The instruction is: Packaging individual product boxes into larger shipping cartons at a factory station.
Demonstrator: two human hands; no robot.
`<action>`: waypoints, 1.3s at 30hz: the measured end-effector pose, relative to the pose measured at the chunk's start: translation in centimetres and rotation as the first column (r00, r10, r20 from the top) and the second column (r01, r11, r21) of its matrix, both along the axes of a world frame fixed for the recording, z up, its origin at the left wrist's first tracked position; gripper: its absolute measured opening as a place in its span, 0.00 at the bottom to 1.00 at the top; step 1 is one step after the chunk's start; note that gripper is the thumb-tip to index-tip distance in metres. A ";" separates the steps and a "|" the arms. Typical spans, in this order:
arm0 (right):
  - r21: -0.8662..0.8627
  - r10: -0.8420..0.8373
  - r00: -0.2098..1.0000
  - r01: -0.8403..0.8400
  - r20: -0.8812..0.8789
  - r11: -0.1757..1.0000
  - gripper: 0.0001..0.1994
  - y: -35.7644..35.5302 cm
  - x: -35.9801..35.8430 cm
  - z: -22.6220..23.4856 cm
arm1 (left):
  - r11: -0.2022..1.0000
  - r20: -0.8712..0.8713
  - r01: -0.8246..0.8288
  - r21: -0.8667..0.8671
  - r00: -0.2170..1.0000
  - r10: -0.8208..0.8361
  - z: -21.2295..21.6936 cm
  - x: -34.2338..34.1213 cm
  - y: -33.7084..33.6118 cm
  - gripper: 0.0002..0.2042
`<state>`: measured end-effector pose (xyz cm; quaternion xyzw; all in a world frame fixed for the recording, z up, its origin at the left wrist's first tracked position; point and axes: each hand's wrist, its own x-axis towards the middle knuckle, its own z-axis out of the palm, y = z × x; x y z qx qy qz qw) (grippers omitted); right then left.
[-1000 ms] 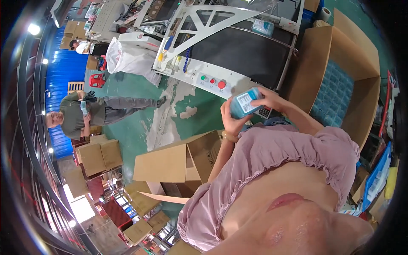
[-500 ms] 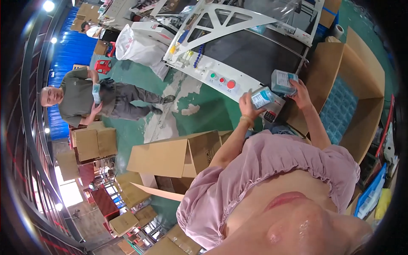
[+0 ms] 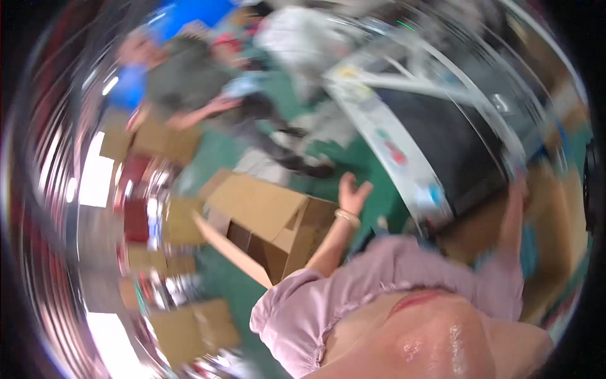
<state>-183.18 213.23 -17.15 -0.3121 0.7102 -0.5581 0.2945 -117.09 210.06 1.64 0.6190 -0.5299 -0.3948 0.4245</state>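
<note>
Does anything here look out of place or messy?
The picture is badly blurred, so small faults cannot be judged. One open cardboard box beside the left hand sits tilted with its flaps splayed, and more boxes lie scattered on the green floor. Nothing looks spilled.

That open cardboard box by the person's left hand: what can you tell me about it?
The cardboard box is plain brown, corrugated by the look of it, and blurred by camera motion. It lies tipped on the green floor, its opening turned down toward the camera, dark inside, with flaps spread wide; one long flap juts out to the lower left. The left hand is raised, fingers spread, just above its right corner, not touching it. More brown boxes lie to its left.
</note>
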 end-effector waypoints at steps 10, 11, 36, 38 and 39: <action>0.412 -0.435 0.818 0.272 0.377 0.870 0.28 -11.0 9.6 7.8 | 0.955 -0.894 -0.273 0.115 0.391 0.220 2.7 3.7 -0.5 0.42; 0.434 -0.440 0.829 0.274 0.345 0.858 0.28 -10.9 9.0 7.5 | 0.928 -0.954 -0.340 0.153 0.193 0.228 4.4 4.5 -1.2 0.44; -0.216 0.506 0.475 -0.540 0.720 0.814 0.17 -1.6 44.3 26.3 | 0.941 -0.809 0.309 0.139 0.584 -0.073 4.6 -5.0 1.1 0.35; -0.244 0.494 0.457 -0.501 0.740 0.830 0.18 -1.9 43.8 26.5 | 0.949 -0.720 0.314 0.031 0.665 -0.197 4.5 -5.1 0.3 0.36; -0.199 0.519 0.517 -0.551 0.681 0.811 0.20 -2.2 42.7 27.3 | 0.949 -0.669 0.314 -0.022 0.701 -0.248 4.5 -5.1 0.0 0.36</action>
